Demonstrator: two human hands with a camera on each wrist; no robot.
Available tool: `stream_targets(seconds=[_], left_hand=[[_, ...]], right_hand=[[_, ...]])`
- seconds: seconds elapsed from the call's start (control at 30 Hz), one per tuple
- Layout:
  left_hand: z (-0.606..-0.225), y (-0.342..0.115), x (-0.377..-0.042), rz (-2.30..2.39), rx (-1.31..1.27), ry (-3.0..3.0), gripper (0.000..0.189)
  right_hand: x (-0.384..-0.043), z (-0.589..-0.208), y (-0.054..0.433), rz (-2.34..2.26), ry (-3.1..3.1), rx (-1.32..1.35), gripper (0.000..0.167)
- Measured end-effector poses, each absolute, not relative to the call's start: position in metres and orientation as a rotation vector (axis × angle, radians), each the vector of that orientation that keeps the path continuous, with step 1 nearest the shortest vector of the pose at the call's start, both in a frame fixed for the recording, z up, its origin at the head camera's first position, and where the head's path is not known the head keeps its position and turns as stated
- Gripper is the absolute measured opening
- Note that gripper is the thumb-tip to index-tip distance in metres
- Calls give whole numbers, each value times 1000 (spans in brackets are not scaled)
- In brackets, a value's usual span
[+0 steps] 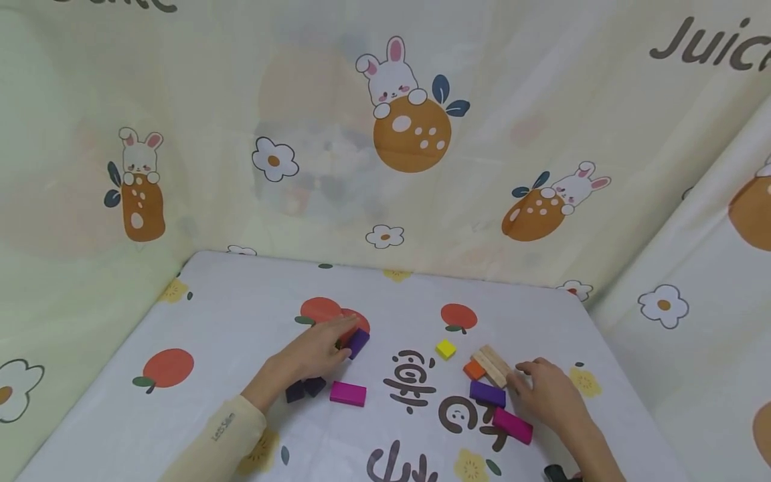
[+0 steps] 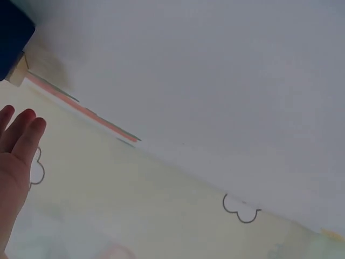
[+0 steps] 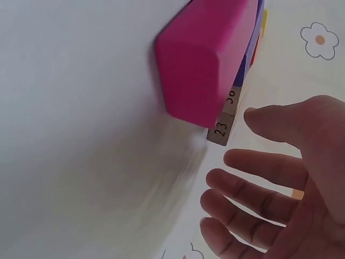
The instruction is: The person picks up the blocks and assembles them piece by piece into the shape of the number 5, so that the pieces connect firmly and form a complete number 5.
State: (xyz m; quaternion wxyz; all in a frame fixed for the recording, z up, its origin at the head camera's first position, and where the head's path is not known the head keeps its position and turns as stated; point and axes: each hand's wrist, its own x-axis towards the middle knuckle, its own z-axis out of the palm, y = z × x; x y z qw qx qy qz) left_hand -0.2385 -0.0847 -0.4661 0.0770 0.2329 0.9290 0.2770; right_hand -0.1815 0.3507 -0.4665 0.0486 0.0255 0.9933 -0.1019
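In the head view my left hand point(image 1: 316, 345) reaches over a purple block point(image 1: 359, 343), thumb tip right at its near side and fingers extending past its far end. Straight fingers point(image 2: 27, 135) of this hand show at the left wrist view's edge; its thumb is out of frame there. My right hand point(image 1: 548, 391) is beside two light wooden blocks point(image 1: 492, 366) lying side by side, its fingertips close to their right edge. In the right wrist view the right hand point(image 3: 280, 183) has its thumb spread from its loosely bent fingers, with nothing between them.
Around the wooden blocks are an orange block point(image 1: 474, 369), a yellow block point(image 1: 446, 349), another purple block point(image 1: 488, 393) and a magenta block point(image 1: 512, 426). Left of centre lie a second magenta block point(image 1: 347, 393) and two dark blocks point(image 1: 295, 391). Printed cloth walls point(image 1: 325, 201) enclose the table.
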Motion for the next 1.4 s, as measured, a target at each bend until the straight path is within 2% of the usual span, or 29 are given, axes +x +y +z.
stream_targets(seconds=[0.27,0.9,1.13,1.4], left_hand=[[-468,-86,-245,811,723,2762,67],[-475,-81,-250,618,877,2786,62],[-477,-78,-248,569,864,2794,60],[-476,-74,-246,575,840,2832,58]], right_hand=[[-187,-467,349,-319,3010,86,50],[-191,-477,353,-394,3018,76,37],[-190,-477,354,-416,3041,68,34],[-188,-476,362,-484,3014,130,37]])
